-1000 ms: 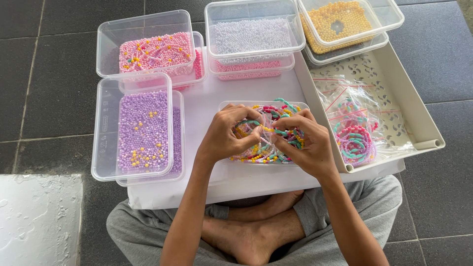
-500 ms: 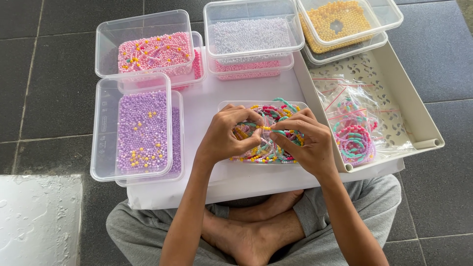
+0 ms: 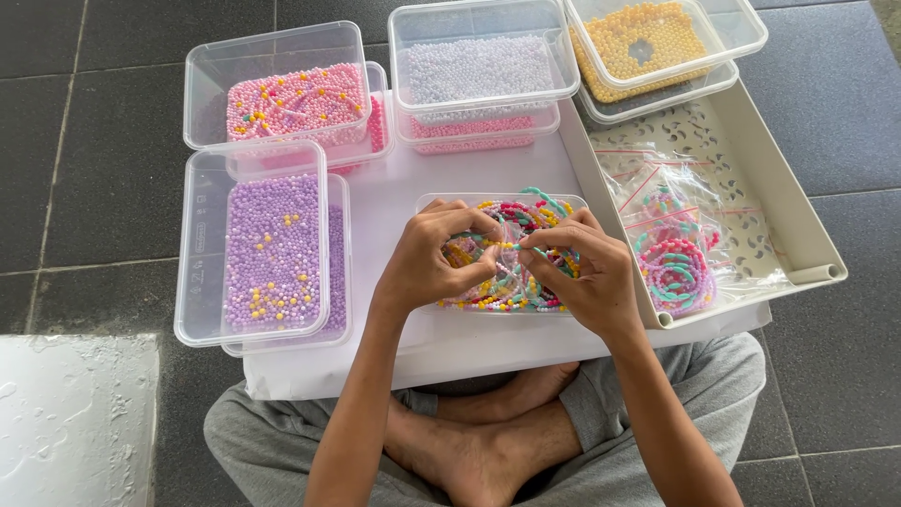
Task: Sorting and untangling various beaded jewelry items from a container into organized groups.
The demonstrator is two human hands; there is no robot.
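Over the bracelet tub [image 3: 554,202], left hand [image 3: 436,258] and right hand [image 3: 587,272] pinch a bead string [image 3: 514,246]. A slip could likely scatter beads toward the purple tub [image 3: 272,249] at nine o'clock.

— What are the hands doing?
— The left hand [image 3: 434,258] and right hand [image 3: 584,272] meet fingertip to fingertip over a clear tub of mixed-colour beads [image 3: 511,253], pinching a short beaded strand [image 3: 516,247] between them.
— And around them?
— Left of the hands, a tub of purple beads [image 3: 274,249]. Farther off, a tub of pink beads [image 3: 296,99], one of white beads [image 3: 479,70] and one of orange beads [image 3: 643,45]. On the right, a cream tray [image 3: 779,202] holds clear bags of beaded bracelets [image 3: 676,268].
— Underneath?
— A white board [image 3: 394,192] resting on crossed legs, above dark floor tiles [image 3: 94,141].
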